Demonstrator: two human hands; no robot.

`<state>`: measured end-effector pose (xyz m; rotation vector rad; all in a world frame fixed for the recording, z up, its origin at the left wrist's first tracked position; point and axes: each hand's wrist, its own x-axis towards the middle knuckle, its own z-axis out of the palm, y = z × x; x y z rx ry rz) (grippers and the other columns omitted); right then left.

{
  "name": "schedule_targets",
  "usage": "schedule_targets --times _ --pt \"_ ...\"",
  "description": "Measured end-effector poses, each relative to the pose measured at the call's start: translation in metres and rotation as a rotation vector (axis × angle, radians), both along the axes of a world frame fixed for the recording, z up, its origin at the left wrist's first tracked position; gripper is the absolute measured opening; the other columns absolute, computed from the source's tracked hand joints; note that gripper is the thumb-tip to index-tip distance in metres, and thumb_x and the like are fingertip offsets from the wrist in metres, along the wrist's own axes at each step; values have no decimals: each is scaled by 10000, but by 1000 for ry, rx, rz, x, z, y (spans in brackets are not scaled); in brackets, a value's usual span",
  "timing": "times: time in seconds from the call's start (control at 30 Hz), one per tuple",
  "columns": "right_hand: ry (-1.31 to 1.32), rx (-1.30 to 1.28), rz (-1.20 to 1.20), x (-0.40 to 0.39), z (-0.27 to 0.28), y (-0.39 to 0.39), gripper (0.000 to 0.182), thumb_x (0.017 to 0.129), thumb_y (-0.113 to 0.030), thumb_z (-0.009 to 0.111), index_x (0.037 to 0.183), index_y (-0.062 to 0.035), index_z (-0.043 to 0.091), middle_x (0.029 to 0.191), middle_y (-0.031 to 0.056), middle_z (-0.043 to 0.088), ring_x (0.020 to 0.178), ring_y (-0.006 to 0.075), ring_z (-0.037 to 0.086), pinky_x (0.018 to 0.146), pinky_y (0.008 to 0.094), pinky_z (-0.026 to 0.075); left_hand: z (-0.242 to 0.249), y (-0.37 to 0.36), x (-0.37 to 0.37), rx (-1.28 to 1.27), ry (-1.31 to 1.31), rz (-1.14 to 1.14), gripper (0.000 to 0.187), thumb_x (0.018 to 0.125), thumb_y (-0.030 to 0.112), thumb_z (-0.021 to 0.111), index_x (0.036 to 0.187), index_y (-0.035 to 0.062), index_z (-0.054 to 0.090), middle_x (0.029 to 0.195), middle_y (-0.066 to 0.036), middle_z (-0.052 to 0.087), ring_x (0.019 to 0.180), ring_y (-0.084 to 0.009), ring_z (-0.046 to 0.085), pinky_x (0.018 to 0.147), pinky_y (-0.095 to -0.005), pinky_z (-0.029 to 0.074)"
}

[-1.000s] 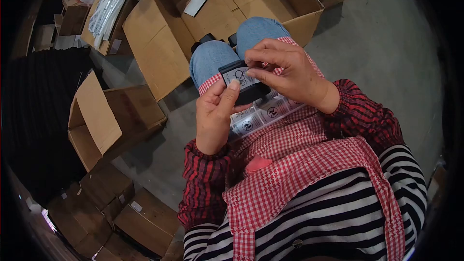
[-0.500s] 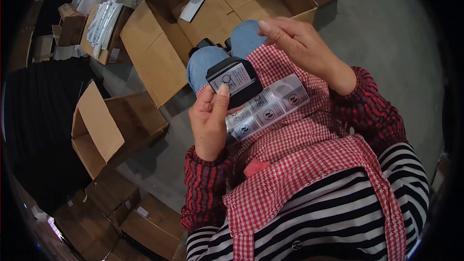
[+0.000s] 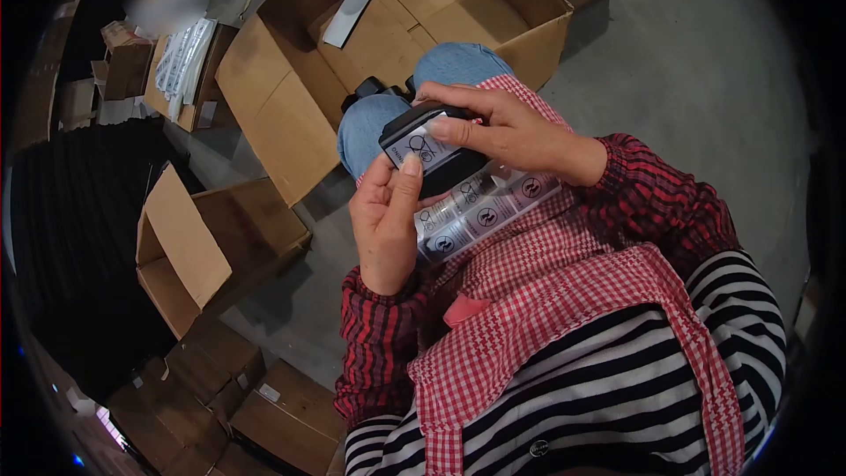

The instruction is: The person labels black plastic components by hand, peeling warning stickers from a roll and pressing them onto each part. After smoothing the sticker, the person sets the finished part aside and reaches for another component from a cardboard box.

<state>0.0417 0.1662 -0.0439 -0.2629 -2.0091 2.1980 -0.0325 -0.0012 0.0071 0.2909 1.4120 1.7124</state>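
Observation:
A black plastic part [image 3: 448,178] with rounded corners is held over my lap between both hands. On its upper face lies a pale printed label [image 3: 419,145] with a crossed-out drawing. My left hand [image 3: 384,227] grips the near left side, thumb pressed on the label's lower edge. From the right, my right hand [image 3: 527,134] closes over the far side, its thumb resting on the label's right end and its fingers along the back edge. Under the part, a clear-backed sheet of printed labels [image 3: 486,218] lies across the checked apron [image 3: 520,269].
Beyond my knees stands a large open cardboard box [image 3: 251,92] holding a white strip [image 3: 350,14] and some black pieces [image 3: 370,88]. Left are a smaller open box [image 3: 187,234], a bundle of white strips [image 3: 183,66], a black pleated cover [image 3: 79,220] and several closed cartons [image 3: 286,414].
My right hand has come down and left from above my right knee and now grips the black part, its thumb on the label. My left hand keeps its hold.

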Motion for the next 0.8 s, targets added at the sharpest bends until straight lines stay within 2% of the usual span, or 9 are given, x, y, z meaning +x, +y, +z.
schedule_targets --times 0.23,0.3,0.43,0.5,0.57,0.67,0.73,0.77,0.8 --pt "-215 -393 -3 -1 8 17 469 921 -327 588 1243 8 527 1123 110 575 983 155 526 853 264 418 -2 15 -9 15 -136 14 291 969 164 494 1178 -36 527 1092 -90 620 940 -132 625 766 -268 548" --pt "-54 76 -14 -1 0 14 460 905 -322 609 1226 -2 532 1044 85 574 941 132 522 812 251 422 -9 20 -7 15 -108 -7 296 961 148 516 1186 -43 518 1086 -85 618 955 -124 610 793 -262 527" --pt "-62 164 49 1 -12 27 410 866 -354 651 1097 -28 559 924 110 575 854 168 529 704 327 429 -22 25 -16 -67 -69 -108 304 906 72 601 1174 -51 530 1101 -71 609 966 -100 585 854 -245 477" --pt "-172 175 231 3 0 46 377 897 -254 627 1174 -11 550 1067 77 568 976 125 525 832 254 438 -22 28 -19 -171 -145 -144 249 920 98 584 1133 -27 566 1026 -77 637 870 -113 613 784 -258 514" --pt "-73 234 94 8 -7 53 368 888 -365 614 1082 -56 563 914 132 584 851 183 548 727 326 435 -24 35 -24 -205 -203 -180 230 931 121 571 1113 -20 579 997 -86 649 839 -125 626 750 -262 527" --pt "-182 193 -188 8 -25 110 375 923 -381 563 1080 -41 575 909 75 593 776 150 555 675 291 457 -27 36 -30 -281 -88 -141 270 967 210 519 1067 -32 585 936 -122 664 822 -161 653 688 -244 527" --pt "-156 -230 -519 8 -9 165 354 942 -368 532 1100 -55 584 926 34 603 794 100 556 620 260 477 -29 33 -36 -275 -57 -82 262 966 201 521 1072 -31 582 928 -124 664 819 -160 652 695 -243 526" --pt "-264 50 -583 17 -22 212 342 948 -350 522 1128 -64 576 955 11 606 808 60 556 563 238 480 -31 30 -37 -277 -27 -23 255 964 191 523 1077 -30 580 920 -125 664 817 -159 651 703 -242 526" --pt "-145 55 -758 13 1 219 345 962 -336 504 1152 -54 562 990 -10 602 823 42 549 615 223 476 -34 25 -39 -277 -33 -29 255 964 191 523 1077 -30 580 920 -125 664 817 -159 651 703 -242 526"
